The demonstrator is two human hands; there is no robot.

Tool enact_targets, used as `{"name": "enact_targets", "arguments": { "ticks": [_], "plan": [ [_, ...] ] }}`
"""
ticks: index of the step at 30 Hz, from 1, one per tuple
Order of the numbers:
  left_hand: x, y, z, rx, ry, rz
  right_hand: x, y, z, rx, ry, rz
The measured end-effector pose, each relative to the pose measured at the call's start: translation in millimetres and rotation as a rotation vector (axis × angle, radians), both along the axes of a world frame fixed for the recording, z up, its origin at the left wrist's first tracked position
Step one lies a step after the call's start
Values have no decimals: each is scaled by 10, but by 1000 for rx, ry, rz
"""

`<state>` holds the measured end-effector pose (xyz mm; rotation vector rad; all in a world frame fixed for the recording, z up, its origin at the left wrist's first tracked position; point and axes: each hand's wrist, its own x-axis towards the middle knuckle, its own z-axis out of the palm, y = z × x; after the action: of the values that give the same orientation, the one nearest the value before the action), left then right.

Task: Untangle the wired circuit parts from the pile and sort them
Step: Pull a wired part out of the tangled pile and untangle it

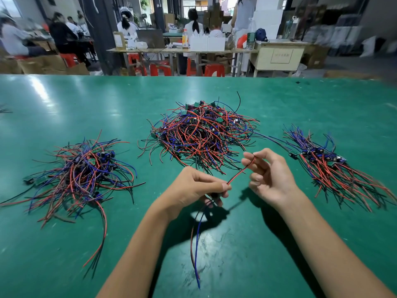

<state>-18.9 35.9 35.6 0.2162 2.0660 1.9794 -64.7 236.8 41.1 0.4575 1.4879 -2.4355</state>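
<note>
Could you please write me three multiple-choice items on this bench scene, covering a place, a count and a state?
1. Where does the neatest, aligned bundle lie?
A. person's right
B. person's left
C. centre

2. How many wire heaps lie on the green table?
A. one
B. three
C. five

3. What is the right hand doing?
A. resting flat
B. gripping scissors
C. pinching a red wire's end

Answers: 1 A, its wires run parallel at the right. 2 B, left pile, central pile and right bundle. 3 C, fingertips meet on the wire, which the left hand also holds.
</note>
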Motion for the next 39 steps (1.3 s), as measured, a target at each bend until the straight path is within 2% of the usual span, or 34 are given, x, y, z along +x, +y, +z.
{"name": "enact_targets", "arguments": {
  "ticks": [3,5,8,9,10,13,16,23,27,30,36,39],
  "plan": [
    [-12,-1,11,73,3,77,-13,-52,-43,148,224,-7],
    [-42,19,37,201,-35,171,13,-115,-85,285,336,27],
    [-93,41,65,428,-147,333,101,-243,-226,797,637,112],
    [-101,39,67,480,-169,375,142,-296,-275,895,749,165],
    [-105,37,66,521,-175,413,183,-352,-316,898,816,206],
    [-95,20,59,582,-166,477,246,-472,-315,657,831,223],
    [-106,7,66,663,-197,498,237,-475,-251,454,716,250],
    [-103,19,71,736,-226,474,264,-455,-132,377,636,220],
    [-94,46,65,746,-182,455,243,-447,-69,159,486,121],
    [-76,89,35,671,-83,465,257,-443,-41,7,367,123],
    [-49,127,12,493,132,447,243,-428,-24,134,362,72],
    [-36,98,10,395,255,322,196,-343,18,106,373,61]
  ]
}}
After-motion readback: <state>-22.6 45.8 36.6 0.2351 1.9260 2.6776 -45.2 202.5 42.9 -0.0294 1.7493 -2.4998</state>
